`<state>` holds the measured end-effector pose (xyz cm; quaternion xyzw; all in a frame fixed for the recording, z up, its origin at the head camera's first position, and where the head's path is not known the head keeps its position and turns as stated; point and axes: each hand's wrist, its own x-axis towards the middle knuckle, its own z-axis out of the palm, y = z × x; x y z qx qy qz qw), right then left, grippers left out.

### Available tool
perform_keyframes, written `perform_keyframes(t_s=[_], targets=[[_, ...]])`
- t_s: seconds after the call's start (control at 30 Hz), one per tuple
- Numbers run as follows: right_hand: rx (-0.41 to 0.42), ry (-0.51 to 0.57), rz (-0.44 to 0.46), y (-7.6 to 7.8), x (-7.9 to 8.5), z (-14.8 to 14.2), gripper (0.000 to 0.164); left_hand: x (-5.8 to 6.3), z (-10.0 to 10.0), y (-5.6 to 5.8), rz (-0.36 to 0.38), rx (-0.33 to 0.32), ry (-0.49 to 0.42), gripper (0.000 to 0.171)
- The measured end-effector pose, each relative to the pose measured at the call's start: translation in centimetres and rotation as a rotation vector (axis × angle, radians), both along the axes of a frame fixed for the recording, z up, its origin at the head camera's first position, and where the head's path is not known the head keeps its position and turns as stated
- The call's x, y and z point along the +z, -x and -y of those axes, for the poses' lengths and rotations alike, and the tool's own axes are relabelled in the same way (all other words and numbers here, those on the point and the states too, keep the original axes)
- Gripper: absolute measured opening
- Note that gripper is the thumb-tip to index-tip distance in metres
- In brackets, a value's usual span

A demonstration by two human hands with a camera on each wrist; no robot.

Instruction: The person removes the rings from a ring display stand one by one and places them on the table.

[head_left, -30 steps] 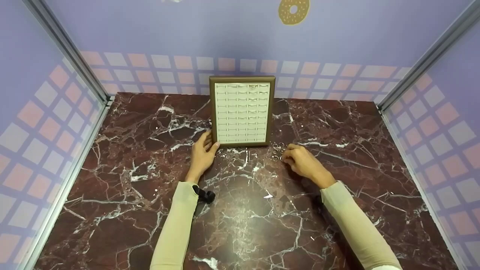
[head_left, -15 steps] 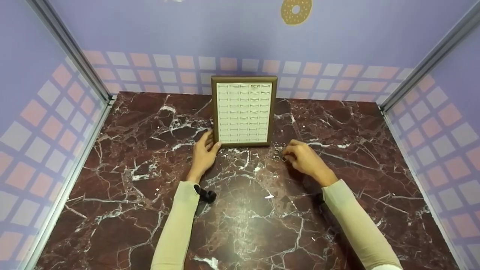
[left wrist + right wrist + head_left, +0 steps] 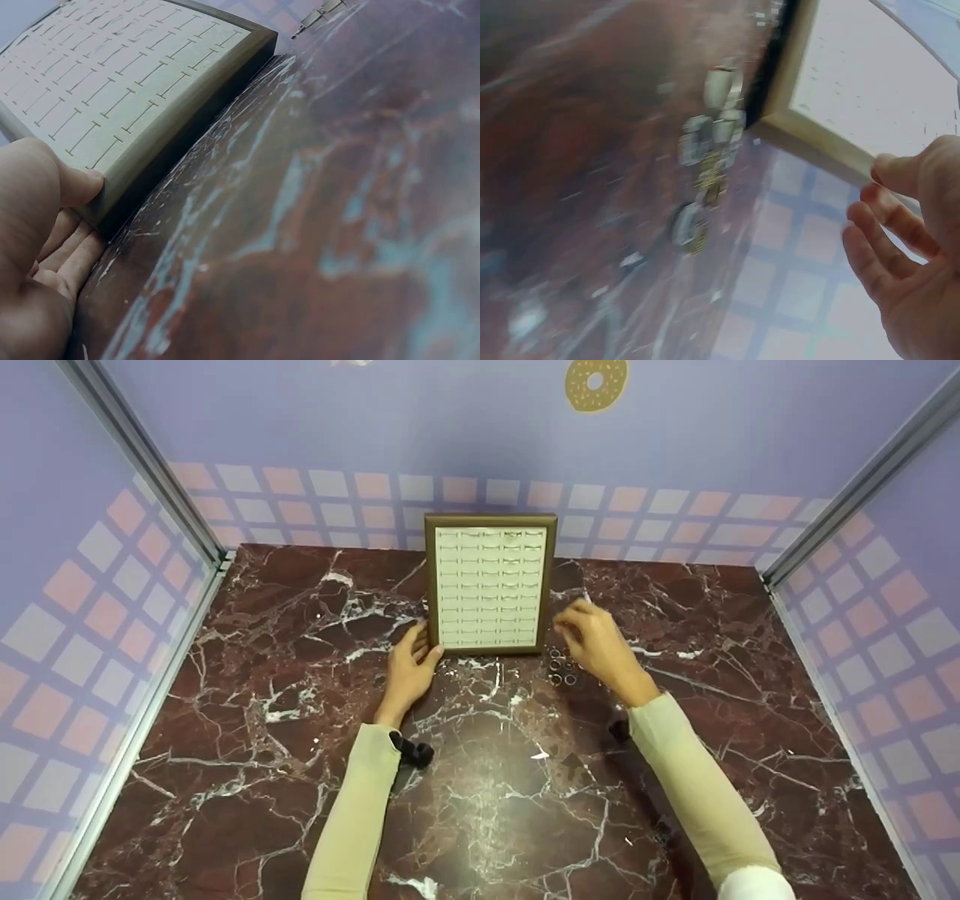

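A ring display board with a brown frame stands upright, leaning back, its white face cut with rows of short slots. Small rings sit in some upper slots. My left hand holds the lower left corner; the left wrist view shows the thumb on the frame's front edge and fingers beneath. Beside the board's lower right edge, my right hand is raised, thumb and forefinger pinching a ring mostly hidden by the fingertips. Several loose rings lie below it on the table, blurred in the right wrist view.
The dark red marbled table meets a lilac back wall with pink and white squares just behind the board. Side walls with metal edge rails stand left and right.
My right hand has lifted from the loose rings and moved up and left toward the board's right edge, uncovering more of them. The left hand stays at the corner.
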<state>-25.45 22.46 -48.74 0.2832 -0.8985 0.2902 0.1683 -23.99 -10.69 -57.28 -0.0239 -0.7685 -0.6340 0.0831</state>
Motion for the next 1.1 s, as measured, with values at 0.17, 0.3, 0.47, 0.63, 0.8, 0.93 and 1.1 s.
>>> perform_keyframes(t_s=[0.17,0.3,0.47,0.63,0.8,0.93,1.1], targets=[[-0.043,0.111,-0.058,1.6,1.5,2.0,0.011,0.4,0.1,-0.1,0.007,0.002,0.000,0.056],[-0.076,0.181,-0.113,2.7,2.6,3.5,0.011,0.6,0.0,-0.1,0.014,0.009,0.006,0.055],[-0.104,0.225,-0.174,3.8,3.6,5.0,0.014,0.8,-0.1,-0.1,0.025,0.010,0.003,0.055],[-0.113,0.233,-0.223,4.8,4.2,6.2,0.016,0.9,-0.2,0.0,0.029,0.007,0.007,0.054],[-0.117,0.249,-0.232,5.6,4.6,7.2,0.018,0.8,-0.2,-0.1,0.036,0.005,-0.006,0.054],[-0.123,0.262,-0.251,6.2,4.8,7.9,0.017,0.8,-0.1,-0.1,0.036,0.008,-0.005,0.054],[-0.142,0.269,-0.278,6.7,5.1,8.4,0.015,0.8,-0.2,-0.2,0.026,0.016,0.004,0.055]])
